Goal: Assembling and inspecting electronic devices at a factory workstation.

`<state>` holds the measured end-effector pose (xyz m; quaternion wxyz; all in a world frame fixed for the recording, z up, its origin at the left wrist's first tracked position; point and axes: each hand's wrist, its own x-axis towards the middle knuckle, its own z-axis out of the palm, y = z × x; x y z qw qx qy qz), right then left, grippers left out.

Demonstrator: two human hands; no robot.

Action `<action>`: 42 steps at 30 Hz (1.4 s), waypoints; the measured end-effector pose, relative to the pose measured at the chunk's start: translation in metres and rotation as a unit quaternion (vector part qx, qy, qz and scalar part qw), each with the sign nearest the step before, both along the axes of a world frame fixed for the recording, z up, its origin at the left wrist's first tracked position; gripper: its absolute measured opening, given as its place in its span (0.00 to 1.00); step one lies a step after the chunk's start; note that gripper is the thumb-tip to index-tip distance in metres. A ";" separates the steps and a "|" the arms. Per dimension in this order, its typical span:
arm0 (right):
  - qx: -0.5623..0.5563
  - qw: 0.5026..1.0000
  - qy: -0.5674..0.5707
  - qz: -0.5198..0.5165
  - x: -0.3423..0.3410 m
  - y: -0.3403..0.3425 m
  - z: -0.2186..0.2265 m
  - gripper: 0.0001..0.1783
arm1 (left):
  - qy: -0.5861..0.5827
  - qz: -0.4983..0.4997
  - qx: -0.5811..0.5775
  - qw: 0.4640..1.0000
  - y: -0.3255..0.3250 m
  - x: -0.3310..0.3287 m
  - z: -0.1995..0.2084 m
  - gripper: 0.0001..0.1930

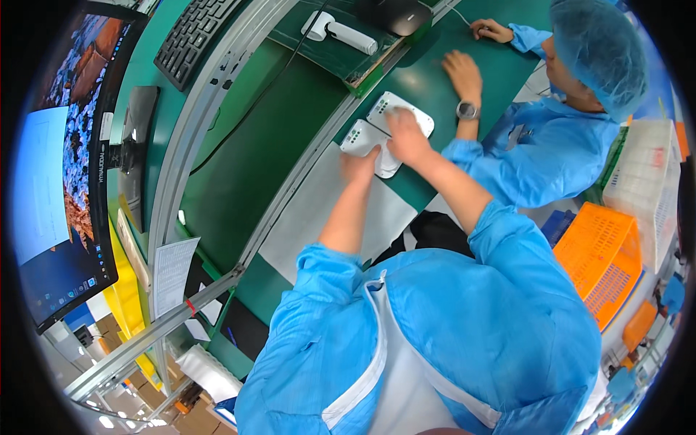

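Note:
Two flat white devices (423, 123) with rounded corners and rows of small green marks lie side by side on the green bench. My left hand (359, 165) grips the near left device (355, 138) at its lower left side, thumb on its face and fingers blurred. Across the place where the two devices meet lies my right hand (407, 138). Its fingers are smeared by motion, so their grip cannot be made out. A large white sheet (319, 210) lies under the left device and toward me.
A co-worker in a blue smock (536, 152) sits at the right, one hand (462, 72) over the bench. A metal frame rail (290, 181) runs along the left. Beyond it are a white handheld scanner (351, 38), a keyboard (196, 40) and a monitor (72, 159). Orange crates (602, 254) stand right.

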<state>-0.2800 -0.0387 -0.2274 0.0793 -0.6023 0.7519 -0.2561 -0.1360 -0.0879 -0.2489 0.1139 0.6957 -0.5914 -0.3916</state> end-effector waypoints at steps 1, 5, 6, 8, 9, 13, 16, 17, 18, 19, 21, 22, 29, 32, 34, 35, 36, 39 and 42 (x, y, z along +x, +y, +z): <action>0.032 0.998 0.041 -0.032 -0.005 -0.003 -0.003 0.44 | -0.007 -0.004 0.001 1.000 0.000 -0.004 -0.002 0.50; 0.197 0.980 0.014 -0.033 -0.008 -0.019 0.029 0.49 | -0.013 0.056 0.001 0.998 -0.011 0.005 -0.036 0.46; 0.194 0.980 0.013 -0.027 -0.008 -0.024 0.034 0.49 | 0.034 0.070 -0.005 0.997 -0.015 0.014 -0.047 0.47; 0.252 0.967 -0.003 -0.034 -0.021 -0.027 0.033 0.50 | 0.041 0.066 0.037 0.996 -0.016 0.004 -0.039 0.48; 0.251 0.967 -0.002 -0.037 -0.028 -0.029 0.033 0.50 | 0.046 0.068 0.076 0.994 -0.018 -0.002 -0.031 0.49; 0.265 0.962 -0.049 -0.036 -0.027 -0.035 0.030 0.52 | 0.070 0.092 -0.025 0.993 -0.009 -0.003 -0.002 0.42; 0.265 0.963 0.001 -0.049 -0.022 -0.022 0.029 0.55 | 0.258 0.167 -0.002 0.952 0.007 0.000 0.046 0.31; 0.255 0.965 0.038 -0.049 -0.018 -0.023 0.035 0.56 | 0.297 0.168 -0.005 0.940 0.012 0.015 0.049 0.33; 0.256 0.964 0.046 -0.056 -0.018 -0.026 0.033 0.56 | 0.334 0.167 -0.005 0.928 0.018 0.034 0.050 0.34; 0.258 0.963 0.043 -0.059 -0.016 -0.022 0.030 0.56 | 0.367 0.165 0.000 0.916 0.030 0.055 0.052 0.36; 0.252 0.965 0.034 -0.058 -0.022 -0.021 0.027 0.56 | 0.372 0.163 0.007 0.914 0.052 0.097 0.056 0.38; 0.241 0.968 0.026 -0.069 -0.021 -0.015 0.027 0.54 | 0.342 0.163 0.015 0.925 0.064 0.117 0.056 0.39; 0.200 0.972 -0.113 0.059 0.082 0.043 0.061 0.51 | 0.036 0.118 -0.043 0.991 0.121 0.211 0.024 0.32; 0.238 0.961 -0.108 0.093 0.107 0.065 0.054 0.52 | -0.211 -0.087 -0.221 0.948 0.122 0.186 0.042 0.30; 0.222 0.970 -0.053 0.081 0.120 0.079 0.047 0.54 | -0.195 -0.139 -0.266 0.934 0.116 0.176 0.050 0.30; 0.230 0.970 -0.021 0.081 0.122 0.083 0.044 0.54 | -0.189 -0.139 -0.198 0.952 0.116 0.169 0.057 0.28; 0.224 0.968 0.021 0.106 0.126 0.086 0.046 0.53 | -0.180 -0.136 -0.133 0.965 0.118 0.166 0.063 0.26; 0.230 0.961 0.059 0.143 0.133 0.093 0.036 0.52 | -0.183 -0.156 -0.085 0.967 0.127 0.164 0.056 0.30; 0.223 0.960 0.069 0.155 0.131 0.094 0.028 0.47 | -0.187 -0.148 -0.013 0.971 0.123 0.162 0.064 0.33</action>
